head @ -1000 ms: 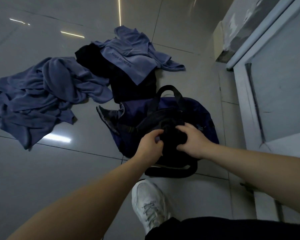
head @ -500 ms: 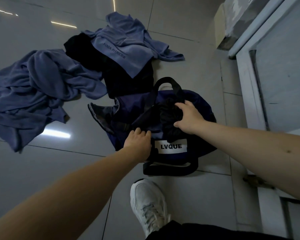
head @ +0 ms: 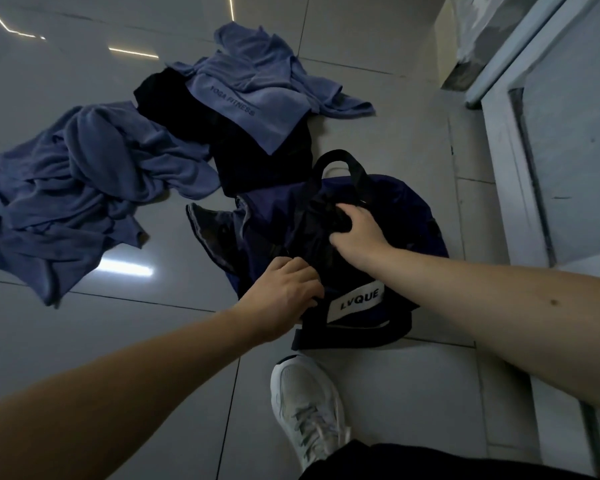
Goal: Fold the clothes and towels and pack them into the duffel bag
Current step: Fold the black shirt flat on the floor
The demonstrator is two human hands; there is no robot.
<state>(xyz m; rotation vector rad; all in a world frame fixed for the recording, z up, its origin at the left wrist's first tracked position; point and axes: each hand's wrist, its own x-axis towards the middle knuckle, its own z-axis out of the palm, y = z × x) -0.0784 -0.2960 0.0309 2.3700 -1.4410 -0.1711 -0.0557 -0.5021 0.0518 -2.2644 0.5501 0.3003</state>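
A navy duffel bag [head: 409, 216] with a white LVQUE label lies on the tiled floor in front of me. My right hand [head: 357, 233] grips a bunched black strap or cloth on top of the bag. My left hand [head: 284, 289] holds the bag's near edge beside the label, fingers curled on the fabric. Behind the bag lies a black garment [head: 253, 157] with a blue towel printed YOGA FITNESS [head: 257, 91] draped over it. A larger crumpled blue towel [head: 73, 195] sprawls at the left.
A white door and frame [head: 534, 150] stand close on the right of the bag. My white sneaker [head: 305, 403] is planted just in front of the bag. Glossy grey floor tiles [head: 118, 341] spread to the left and front.
My right hand has carried the black bundle from the bag's near side up onto its top. My left hand has let go of it and taken the bag's near edge.
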